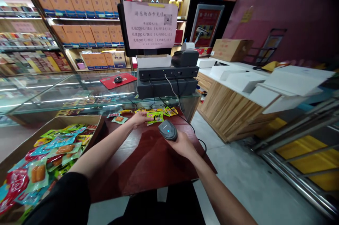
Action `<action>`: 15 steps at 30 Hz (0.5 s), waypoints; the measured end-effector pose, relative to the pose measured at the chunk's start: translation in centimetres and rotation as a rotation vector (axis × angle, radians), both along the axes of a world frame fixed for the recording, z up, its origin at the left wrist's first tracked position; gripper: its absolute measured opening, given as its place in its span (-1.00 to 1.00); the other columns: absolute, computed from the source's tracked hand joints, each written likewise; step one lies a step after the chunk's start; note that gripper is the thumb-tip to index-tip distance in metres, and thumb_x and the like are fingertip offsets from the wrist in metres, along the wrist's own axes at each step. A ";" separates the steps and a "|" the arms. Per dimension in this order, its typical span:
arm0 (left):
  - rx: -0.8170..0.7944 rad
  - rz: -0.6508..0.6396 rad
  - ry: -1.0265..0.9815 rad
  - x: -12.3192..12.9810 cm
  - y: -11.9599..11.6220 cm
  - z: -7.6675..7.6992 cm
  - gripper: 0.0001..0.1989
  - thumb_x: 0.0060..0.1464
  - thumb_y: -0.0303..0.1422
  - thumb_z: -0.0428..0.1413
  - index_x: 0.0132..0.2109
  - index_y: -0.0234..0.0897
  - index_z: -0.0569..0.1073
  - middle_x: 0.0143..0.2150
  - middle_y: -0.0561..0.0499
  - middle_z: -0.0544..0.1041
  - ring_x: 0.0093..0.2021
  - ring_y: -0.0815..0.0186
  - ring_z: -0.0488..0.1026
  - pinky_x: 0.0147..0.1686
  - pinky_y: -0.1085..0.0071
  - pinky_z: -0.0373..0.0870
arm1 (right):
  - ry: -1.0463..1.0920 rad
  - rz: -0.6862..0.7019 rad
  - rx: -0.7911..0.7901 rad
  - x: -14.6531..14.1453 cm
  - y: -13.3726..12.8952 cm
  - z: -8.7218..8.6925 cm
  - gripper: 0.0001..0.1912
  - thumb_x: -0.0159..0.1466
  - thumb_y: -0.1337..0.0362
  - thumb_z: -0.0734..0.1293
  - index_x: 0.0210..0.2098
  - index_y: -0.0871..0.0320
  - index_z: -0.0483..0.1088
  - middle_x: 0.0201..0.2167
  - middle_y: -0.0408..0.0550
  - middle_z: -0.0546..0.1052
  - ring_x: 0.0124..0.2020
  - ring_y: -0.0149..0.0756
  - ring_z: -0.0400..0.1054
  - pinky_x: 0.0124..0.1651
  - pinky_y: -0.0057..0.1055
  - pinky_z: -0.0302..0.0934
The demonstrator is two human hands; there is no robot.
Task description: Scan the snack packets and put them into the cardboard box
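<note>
Dark red wood-grain covers a counter (pixel 127 179), seen from above by a person working with two bare hands. Close to its far edge, right of the middle, is a yellow-green packet (pixel 158 116). The left hand (pixel 140 118) reaches in from the lower left, its fingers clamped on the packet's left end; whether the packet is lifted or rests on the wood, I cannot tell. The right hand (pixel 183 144), nearer the right edge, has its fingers wrapped around a dark grey handheld scanner (pixel 168 129) with a small blue light on top. The scanner is just on the near side of the packet, its head towards the far edge, its grip mostly hidden by the hand.

Along the far edge, more snacks lie: a yellow packet (pixel 171 111) just right of the held one, and a clear-fronted sausage packet (pixel 119 119) left of the left hand. A black cable (pixel 203 144) loops past the right edge. Beside the left edge stands an open carton (pixel 100 121) heaped with colourful wrapped snacks (pixel 57 147). Beyond the far edge, a black cash drawer (pixel 168 88) sits beneath a screen bearing a pink notice (pixel 150 25) in Chinese.
</note>
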State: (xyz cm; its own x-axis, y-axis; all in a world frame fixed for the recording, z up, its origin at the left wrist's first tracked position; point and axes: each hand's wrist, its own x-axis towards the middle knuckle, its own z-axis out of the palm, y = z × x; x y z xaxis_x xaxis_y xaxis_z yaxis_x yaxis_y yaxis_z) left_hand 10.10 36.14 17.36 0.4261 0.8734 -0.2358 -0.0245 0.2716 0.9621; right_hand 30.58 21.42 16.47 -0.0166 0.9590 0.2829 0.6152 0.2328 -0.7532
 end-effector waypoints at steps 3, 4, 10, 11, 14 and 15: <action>-0.006 0.000 0.009 -0.1 0.1 0.7 -0.54 -0.53 -0.43 0.45 -0.33 -0.37 0.55 -0.34 -0.07 0.61 -0.44 0.38 0.49 -0.49 0.54 0.36 | -0.017 -0.024 -0.011 0.0 1.2 -0.5 -0.70 0.11 0.22 0.37 -0.16 0.14 0.45 -0.25 -0.02 0.60 -0.22 -0.18 0.50 -0.23 -0.40 0.33; -0.008 0.016 0.019 -0.1 0.3 1.0 -0.53 -0.55 -0.44 0.45 -0.33 -0.37 0.55 -0.36 -0.06 0.60 -0.44 0.39 0.49 -0.49 0.55 0.34 | -0.021 -0.034 -0.012 0.0 1.8 -0.7 -0.70 0.10 0.22 0.37 -0.16 0.14 0.45 -0.26 -0.01 0.61 -0.22 -0.17 0.50 -0.23 -0.40 0.33; 0.008 0.063 0.007 -0.5 1.5 2.2 -0.50 -0.52 -0.37 0.46 -0.30 -0.37 0.54 -0.37 -0.02 0.58 -0.42 0.40 0.48 -0.47 0.54 0.33 | -0.057 -0.021 0.017 -0.2 4.3 -1.2 -0.68 0.13 0.17 0.36 -0.14 0.14 0.45 -0.21 0.04 0.60 -0.19 -0.14 0.50 -0.24 -0.39 0.32; 0.010 0.059 0.006 -0.6 1.6 2.4 -0.50 -0.51 -0.36 0.46 -0.29 -0.37 0.54 -0.36 -0.02 0.57 -0.41 0.39 0.48 -0.47 0.54 0.33 | -0.069 -0.023 0.018 -0.3 4.4 -1.1 -0.67 0.13 0.17 0.36 -0.13 0.15 0.46 -0.21 0.05 0.60 -0.19 -0.13 0.50 -0.24 -0.39 0.32; 0.008 0.058 0.005 -0.8 1.6 2.5 -0.50 -0.52 -0.39 0.46 -0.28 -0.38 0.54 -0.35 -0.03 0.57 -0.39 0.38 0.49 -0.46 0.53 0.34 | -0.093 -0.037 0.028 -0.4 4.5 -0.9 -0.66 0.14 0.15 0.36 -0.13 0.16 0.47 -0.22 0.07 0.60 -0.19 -0.12 0.50 -0.25 -0.39 0.31; 0.005 0.062 0.005 -0.8 1.6 2.5 -0.51 -0.51 -0.41 0.45 -0.29 -0.38 0.54 -0.36 -0.03 0.57 -0.41 0.39 0.48 -0.47 0.53 0.33 | -0.097 -0.044 0.031 -0.4 4.4 -0.8 -0.67 0.13 0.14 0.37 -0.14 0.16 0.47 -0.22 0.07 0.60 -0.19 -0.12 0.50 -0.25 -0.39 0.31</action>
